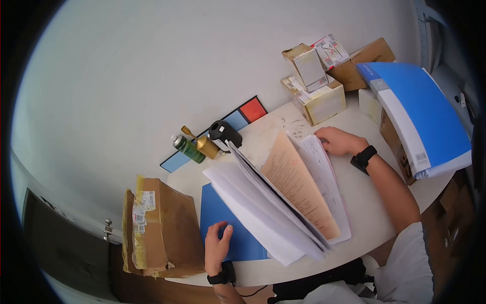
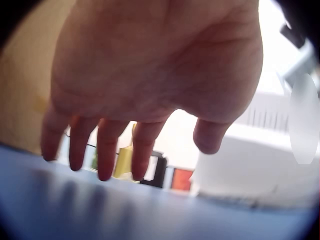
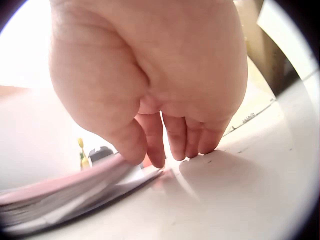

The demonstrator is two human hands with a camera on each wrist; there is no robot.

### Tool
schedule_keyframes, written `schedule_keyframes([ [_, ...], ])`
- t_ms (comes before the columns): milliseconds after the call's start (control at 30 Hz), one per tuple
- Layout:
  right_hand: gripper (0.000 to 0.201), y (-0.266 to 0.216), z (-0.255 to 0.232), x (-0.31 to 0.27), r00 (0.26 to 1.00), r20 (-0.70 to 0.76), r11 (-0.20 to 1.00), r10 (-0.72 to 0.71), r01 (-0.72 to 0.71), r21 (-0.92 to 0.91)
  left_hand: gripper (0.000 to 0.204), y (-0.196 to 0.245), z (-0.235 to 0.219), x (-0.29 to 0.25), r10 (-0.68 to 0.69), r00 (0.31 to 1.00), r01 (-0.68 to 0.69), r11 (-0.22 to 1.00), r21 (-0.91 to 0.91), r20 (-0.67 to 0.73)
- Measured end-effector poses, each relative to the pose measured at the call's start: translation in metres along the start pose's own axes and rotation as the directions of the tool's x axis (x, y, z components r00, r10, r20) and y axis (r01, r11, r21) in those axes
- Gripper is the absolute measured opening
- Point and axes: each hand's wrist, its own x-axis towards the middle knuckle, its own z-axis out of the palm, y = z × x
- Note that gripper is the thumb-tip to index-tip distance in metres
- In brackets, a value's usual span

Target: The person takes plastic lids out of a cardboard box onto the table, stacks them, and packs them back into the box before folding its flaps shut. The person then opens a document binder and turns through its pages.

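A blue folder [image 1: 211, 201] lies spread on the white table, with many pages [image 1: 253, 213] standing up and fanned out from it. A peach printed sheet [image 1: 296, 190] leans over a stack of papers [image 1: 326, 190] on the right, which shows handwriting and a pinkish edge. My right hand [image 1: 338, 141] is at the far corner of this stack. In the right wrist view, the thumb and forefinger pinch the papers' corner while the other fingertips reach down to the tabletop. My left hand [image 1: 217, 245] hovers close over the blue cover, fingers spread and palm bare in the left wrist view.
A worn carton [image 1: 174, 228] stands at the left edge. Behind are a green can [image 1: 188, 148], a gold sprayer-like bottle [image 1: 207, 147] and a black cylinder [image 1: 225, 134]. Several small boxes [image 1: 324, 104] sit at the back right. Another blue binder [image 1: 420, 111] rests on boxes at right.
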Motion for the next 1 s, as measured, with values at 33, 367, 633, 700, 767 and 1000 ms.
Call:
schedule_keyframes([
  [33,0.033,0.007,-0.004,-0.002,0.992,-0.113,0.998,0.054,-0.056,-0.011,0.074,-0.023,0.005,0.003,0.005,1.0,-0.005,1.0,0.007,0.004],
  [367,0.039,-0.007,-0.017,-0.007,0.981,-0.073,0.966,0.18,-0.163,0.199,0.092,-0.039,0.003,0.038,-0.406,0.849,0.514,0.783,0.351,-0.339],
  [633,0.042,-0.013,-0.008,-0.003,0.986,-0.006,0.986,0.167,-0.167,-0.023,0.082,-0.06,-0.009,0.067,-0.462,0.859,0.511,0.791,0.337,-0.22],
  [700,0.044,-0.01,-0.004,-0.001,0.985,-0.032,0.986,0.168,-0.168,0.0,0.082,-0.054,-0.008,0.066,-0.36,0.902,0.43,0.797,0.424,-0.238],
  [767,0.045,-0.011,-0.005,-0.001,0.984,-0.048,0.985,0.17,-0.169,0.019,0.088,-0.056,0.002,0.076,-0.31,0.921,0.385,0.81,0.442,-0.235],
  [1000,0.046,-0.09,-0.024,-0.011,0.975,-0.213,0.996,0.065,-0.052,0.067,0.103,-0.034,0.002,0.098,-0.444,0.829,0.559,0.673,0.485,-0.339],
])
